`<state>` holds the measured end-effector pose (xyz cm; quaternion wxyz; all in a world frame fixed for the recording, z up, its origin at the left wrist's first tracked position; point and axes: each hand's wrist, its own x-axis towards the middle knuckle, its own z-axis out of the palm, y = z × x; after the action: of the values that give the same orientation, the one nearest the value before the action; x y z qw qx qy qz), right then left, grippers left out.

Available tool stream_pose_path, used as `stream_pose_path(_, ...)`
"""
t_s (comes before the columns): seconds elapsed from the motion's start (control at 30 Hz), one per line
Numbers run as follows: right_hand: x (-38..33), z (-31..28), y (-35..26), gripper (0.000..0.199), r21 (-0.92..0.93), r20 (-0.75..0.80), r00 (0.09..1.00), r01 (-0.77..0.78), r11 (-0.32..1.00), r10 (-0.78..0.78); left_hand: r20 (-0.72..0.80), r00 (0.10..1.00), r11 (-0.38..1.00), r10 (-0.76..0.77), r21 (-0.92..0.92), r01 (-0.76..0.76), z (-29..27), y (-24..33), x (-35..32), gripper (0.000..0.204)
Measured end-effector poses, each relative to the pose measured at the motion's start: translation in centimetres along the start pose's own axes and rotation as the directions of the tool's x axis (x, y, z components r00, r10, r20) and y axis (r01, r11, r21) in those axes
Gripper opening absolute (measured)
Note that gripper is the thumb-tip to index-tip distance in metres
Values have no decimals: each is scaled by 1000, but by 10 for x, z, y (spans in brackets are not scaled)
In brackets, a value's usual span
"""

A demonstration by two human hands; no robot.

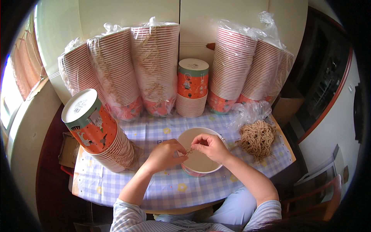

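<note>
Both my hands meet above an open paper bucket [195, 164], white inside, that stands near the middle of the table. Between the fingertips of my left hand [166, 154] and my right hand [210, 147] is a short piece of thin brown string [188, 152]. Each hand pinches it, and it looks looped or knotted, though too small to tell exactly. To the right of the bucket lies a tangled heap of the same brown string [258, 140]. On the left a stack of upside-down orange and green paper buckets [98, 129] leans a little, with string beside it.
Tall bagged stacks of paper buckets [154, 65] line the back left, and more bagged stacks [234, 62] the back right. A short stack [192, 87] stands between them. Clear crumpled plastic [251, 113] lies behind the string heap. A blue checked cloth [154, 193] covers the table.
</note>
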<state>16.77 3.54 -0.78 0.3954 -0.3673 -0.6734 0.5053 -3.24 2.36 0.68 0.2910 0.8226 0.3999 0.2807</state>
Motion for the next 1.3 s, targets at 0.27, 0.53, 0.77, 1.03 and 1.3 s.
stream_pose_path(0.27, 1, 0, 2, 7, -17, 29, 1000, 11, 1000, -11, 63, 991, 959, -120, -251, 132, 0, -6, -1, 12)
stream_pose_path(0.53, 0, 0, 5, 7, -55, 66, 998, -2, 998, 5, 118, 990, 680, -79, -720, 139, -1, -13, 1, 10)
stream_pose_path(0.77, 1, 2, 7, 6, 56, 121, 993, -15, 998, 8, 86, 991, 651, -106, -747, 135, -4, -20, 4, 8)
stream_pose_path(1.03, 1, 1, 7, 7, 3, 61, 998, 0, 1000, 0, -54, 977, 826, -207, -545, 145, -7, -33, 6, 11)
stream_pose_path(1.3, 2, 1, 8, 9, -48, -16, 999, 46, 998, -47, -131, 984, 992, -120, -57, 114, -13, -34, 4, 15)
